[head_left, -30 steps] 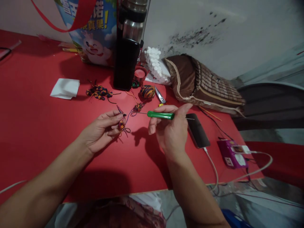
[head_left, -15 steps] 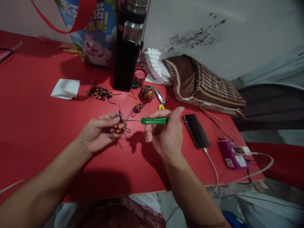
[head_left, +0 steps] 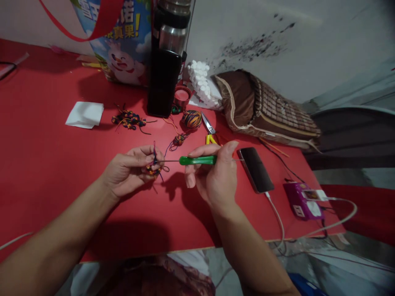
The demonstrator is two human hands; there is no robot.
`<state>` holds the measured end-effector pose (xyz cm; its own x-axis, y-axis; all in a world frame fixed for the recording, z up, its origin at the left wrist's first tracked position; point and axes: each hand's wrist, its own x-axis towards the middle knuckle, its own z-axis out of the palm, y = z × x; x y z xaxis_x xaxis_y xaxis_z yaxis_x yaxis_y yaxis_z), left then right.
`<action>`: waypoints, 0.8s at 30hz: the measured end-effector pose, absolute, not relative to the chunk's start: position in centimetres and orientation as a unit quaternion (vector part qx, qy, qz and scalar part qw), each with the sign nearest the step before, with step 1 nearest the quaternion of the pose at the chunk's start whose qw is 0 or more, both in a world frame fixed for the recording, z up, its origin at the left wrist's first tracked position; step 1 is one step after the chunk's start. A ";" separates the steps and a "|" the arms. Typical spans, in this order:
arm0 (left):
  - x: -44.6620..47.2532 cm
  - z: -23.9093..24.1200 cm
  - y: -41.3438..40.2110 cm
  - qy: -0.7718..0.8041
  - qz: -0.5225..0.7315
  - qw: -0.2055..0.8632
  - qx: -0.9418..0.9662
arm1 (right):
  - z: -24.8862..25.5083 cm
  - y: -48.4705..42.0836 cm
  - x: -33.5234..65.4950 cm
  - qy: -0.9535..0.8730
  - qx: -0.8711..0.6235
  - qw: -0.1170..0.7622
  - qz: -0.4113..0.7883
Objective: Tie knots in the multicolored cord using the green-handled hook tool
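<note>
Between its thumb and fingers, my left hand pinches a small piece of knotted cord in dark blue, orange and yellow. My right hand is closed around the green handle of a crochet hook or awl. The tool's thin metal shaft points left and reaches the cord at my left fingertips; its very tip is hidden there. A dark strand runs from near my left hand to a small bundle of cord on the table. Behind it sits a wound ball of multicoloured cord.
On the red table lie finished-looking knots, white paper, yellow-handled scissors and a charging phone. A dark phone leans upright by a flask. A brown cushion and purple box are at right.
My right hand and the tool have shifted slightly left and down, with the shaft deeper at the cord. The cord piece has tilted a little in my left fingers.
</note>
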<state>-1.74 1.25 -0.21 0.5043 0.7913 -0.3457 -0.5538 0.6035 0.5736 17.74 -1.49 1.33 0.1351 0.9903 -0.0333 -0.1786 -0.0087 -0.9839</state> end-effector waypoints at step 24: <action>-1.6 -0.5 1.3 0.298 0.390 0.847 0.203 | 0.8 -1.8 17.8 -0.407 -0.473 0.590 0.512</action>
<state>-1.62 1.27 -0.53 0.5183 0.7813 -0.3477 -0.5390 0.6141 0.5764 17.79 -1.83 0.82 0.1438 0.9896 -0.0030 -0.2192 0.0289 -0.9752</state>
